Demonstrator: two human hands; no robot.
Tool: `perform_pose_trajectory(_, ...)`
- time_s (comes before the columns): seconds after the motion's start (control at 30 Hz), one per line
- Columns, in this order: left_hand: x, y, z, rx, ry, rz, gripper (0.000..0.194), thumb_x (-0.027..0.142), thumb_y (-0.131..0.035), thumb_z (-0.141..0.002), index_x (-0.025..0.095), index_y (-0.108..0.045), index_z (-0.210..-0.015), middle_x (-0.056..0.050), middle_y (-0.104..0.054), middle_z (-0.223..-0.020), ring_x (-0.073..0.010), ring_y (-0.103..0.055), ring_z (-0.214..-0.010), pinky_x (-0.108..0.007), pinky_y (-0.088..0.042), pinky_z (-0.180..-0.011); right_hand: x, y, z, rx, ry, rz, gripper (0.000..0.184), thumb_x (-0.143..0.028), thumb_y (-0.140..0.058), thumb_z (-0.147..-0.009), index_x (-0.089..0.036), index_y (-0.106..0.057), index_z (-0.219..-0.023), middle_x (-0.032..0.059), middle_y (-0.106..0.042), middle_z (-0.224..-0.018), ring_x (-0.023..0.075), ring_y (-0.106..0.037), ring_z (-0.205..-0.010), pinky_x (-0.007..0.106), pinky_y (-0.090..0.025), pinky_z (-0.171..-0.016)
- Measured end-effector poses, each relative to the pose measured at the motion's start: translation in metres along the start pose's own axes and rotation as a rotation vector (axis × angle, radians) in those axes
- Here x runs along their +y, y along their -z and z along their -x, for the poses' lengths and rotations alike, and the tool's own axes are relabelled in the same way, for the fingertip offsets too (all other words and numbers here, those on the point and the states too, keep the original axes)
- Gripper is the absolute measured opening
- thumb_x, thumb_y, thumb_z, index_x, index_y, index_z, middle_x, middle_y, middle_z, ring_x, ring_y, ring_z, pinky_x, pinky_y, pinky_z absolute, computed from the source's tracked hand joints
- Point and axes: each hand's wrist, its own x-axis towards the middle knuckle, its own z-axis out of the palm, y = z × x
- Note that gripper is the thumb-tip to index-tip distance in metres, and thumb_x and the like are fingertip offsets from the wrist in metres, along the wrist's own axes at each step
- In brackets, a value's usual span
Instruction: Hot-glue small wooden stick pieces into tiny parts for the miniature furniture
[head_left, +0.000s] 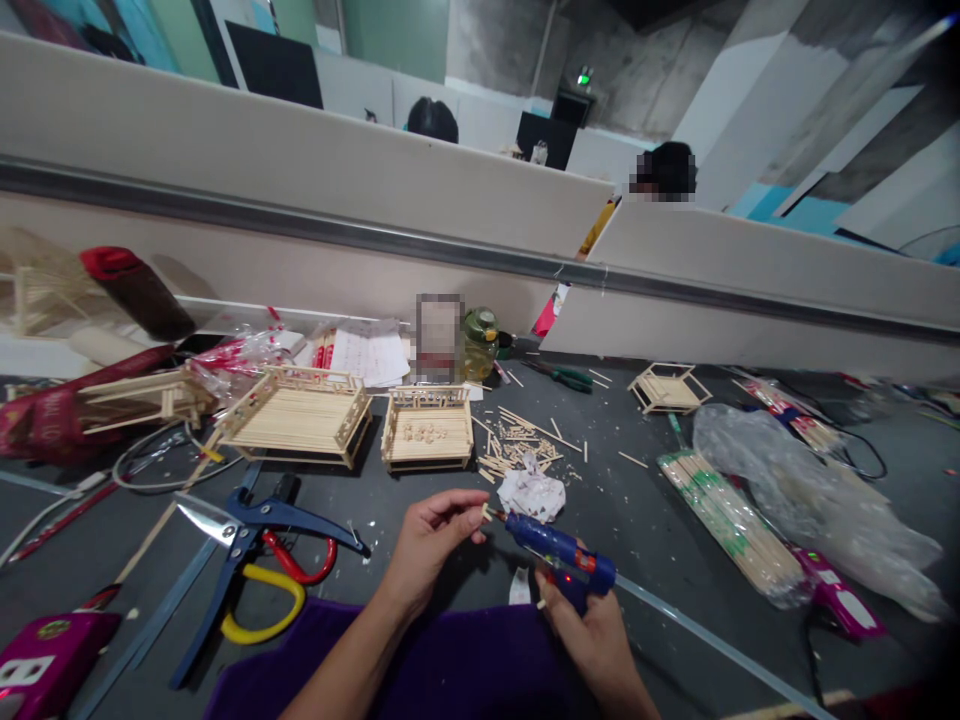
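Observation:
My left hand (439, 540) pinches a small wooden stick piece (487, 512) between thumb and fingertips. Wrapped round the handle of a blue hot glue gun (555, 552) is my right hand (589, 630). The gun's nozzle points left and is at the stick piece; whether they touch I cannot tell. A long clear glue stick (705, 635) runs out of the gun's back end. Just beyond the nozzle lies a crumpled white paper (534, 490). Behind it is a pile of short cut sticks (525, 440). A small wooden model bench (427, 450) holds several tiny pieces on its seat.
A larger model bed (300, 420) stands at left, a small model chair (670, 388) at back right. Blue cutters (240, 530) and yellow-and-red-handled scissors (262, 605) lie left. Bagged sticks (735, 525) and a purple power strip (838, 595) lie right. A partition (300, 240) closes the back.

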Motion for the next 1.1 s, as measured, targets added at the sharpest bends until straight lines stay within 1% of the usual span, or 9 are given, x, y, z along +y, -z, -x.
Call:
perform_pose_trajectory(0.2,0.001,0.0,-0.001,-0.001,-0.001,0.004,0.027,0.027,-0.08,-0.07,0.015,-0.074,-0.093,-0.002,-0.069,-0.073,-0.008,-0.058,-0.059,-0.019,-0.048,-0.061,-0.005,0.001,-0.001,0.001,0.014,-0.019,0.028,-0.04,-0.064,-0.072,-0.015,-0.071,-0.083,0.0099,-0.072,-0.075,0.024,-0.065,-0.067,0.032,-0.055,-0.064)
perform_pose_trajectory(0.3,0.0,0.0,-0.001,-0.017,-0.009,0.023,0.03,0.027,-0.079,-0.071,0.015,-0.072,-0.097,-0.002,-0.067,-0.075,-0.0084,-0.059,-0.06,-0.02,-0.048,-0.061,-0.001,0.0,0.0,0.017,-0.046,-0.072,0.029,-0.043,-0.068,-0.069,-0.016,-0.07,-0.08,0.0085,-0.07,-0.073,0.0228,-0.063,-0.064,0.03,-0.053,-0.059)
perform_pose_trajectory(0.37,0.0,0.0,-0.001,-0.028,-0.017,0.037,0.032,0.027,-0.078,-0.071,0.016,-0.071,-0.1,0.0,-0.065,-0.074,-0.0082,-0.058,-0.059,-0.02,-0.048,-0.061,0.003,0.0,0.0,0.001,-0.118,-0.163,0.031,-0.044,-0.069,-0.07,-0.015,-0.068,-0.082,0.006,-0.067,-0.067,0.0191,-0.059,-0.056,0.027,-0.049,-0.051)
perform_pose_trajectory(0.43,0.001,0.0,-0.001,-0.03,-0.023,0.043,0.032,0.027,-0.078,-0.072,0.016,-0.07,-0.102,0.001,-0.063,-0.073,-0.0079,-0.058,-0.058,-0.02,-0.048,-0.061,0.003,0.0,-0.002,-0.028,-0.19,-0.283,0.031,-0.044,-0.069,-0.073,-0.015,-0.066,-0.079,0.0018,-0.059,-0.058,0.014,-0.051,-0.048,0.024,-0.043,-0.045)
perform_pose_trajectory(0.57,0.004,0.0,0.001,-0.009,-0.027,0.019,0.032,0.028,-0.077,-0.072,0.016,-0.069,-0.1,0.002,-0.062,-0.073,-0.0082,-0.057,-0.059,-0.021,-0.048,-0.062,-0.004,0.001,-0.012,0.009,-0.302,-0.57,0.025,-0.038,-0.071,-0.075,-0.016,-0.058,-0.075,-0.005,-0.046,-0.056,0.0073,-0.038,-0.044,0.02,-0.035,-0.041)
perform_pose_trajectory(0.67,0.004,0.004,0.002,-0.006,-0.019,0.0,0.032,0.028,-0.077,-0.072,0.016,-0.069,-0.1,0.002,-0.061,-0.074,-0.0081,-0.057,-0.059,-0.021,-0.048,-0.062,-0.011,0.003,-0.021,0.038,-0.428,-0.773,0.024,-0.034,-0.072,-0.073,-0.017,-0.057,-0.08,-0.0065,-0.044,-0.058,0.0061,-0.034,-0.043,0.018,-0.03,-0.038)
perform_pose_trajectory(0.83,0.001,0.005,0.002,0.002,0.018,-0.041,0.034,0.031,-0.079,-0.069,0.016,-0.071,-0.098,0.0,-0.065,-0.076,-0.0096,-0.058,-0.063,-0.021,-0.047,-0.063,-0.014,0.0,-0.035,-0.013,-0.588,-0.976,0.027,-0.03,-0.077,-0.065,-0.016,-0.057,-0.075,-0.0081,-0.039,-0.057,0.0043,-0.033,-0.044,0.015,-0.029,-0.037)
perform_pose_trajectory(0.93,-0.003,-0.004,0.004,-0.016,0.053,-0.091,0.032,0.034,-0.08,-0.068,0.016,-0.072,-0.094,-0.003,-0.069,-0.076,-0.0118,-0.06,-0.068,-0.021,-0.047,-0.064,-0.017,-0.007,-0.04,0.013,-0.571,-0.99,0.03,-0.029,-0.079,-0.064,-0.016,-0.056,-0.079,-0.0085,-0.041,-0.057,0.0042,-0.035,-0.045,0.014,-0.03,-0.039)
perform_pose_trajectory(1.1,-0.008,-0.016,0.007,-0.006,0.057,-0.128,0.03,0.036,-0.079,-0.067,0.015,-0.074,-0.087,-0.003,-0.069,-0.072,-0.0123,-0.058,-0.064,-0.022,-0.046,-0.062,-0.023,-0.024,-0.04,0.103,-0.406,-0.826,0.029,-0.034,-0.075,-0.071,-0.018,-0.054,-0.081,-0.0104,-0.039,-0.051,0.0056,-0.035,-0.042,0.017,-0.031,-0.04)
